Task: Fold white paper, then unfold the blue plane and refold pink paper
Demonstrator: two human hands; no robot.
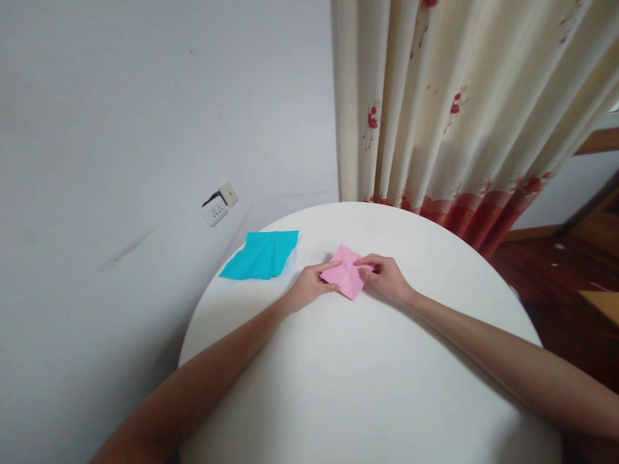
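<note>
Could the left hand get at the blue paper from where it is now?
Probably yes: the left hand rests on the pink paper, and only bare white table lies between it and the blue paper.

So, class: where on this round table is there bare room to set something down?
The near table between the forearms is bare, as is the right side towards the curtain. It is crowded around the pink paper under the left hand and right hand, and by the blue paper.

Single view, head-worn: looks forward and steeply down from above onto the round white worktop (367, 386), at arm's length; grey wall left, cream flower-printed curtain (459, 109) beyond.
</note>
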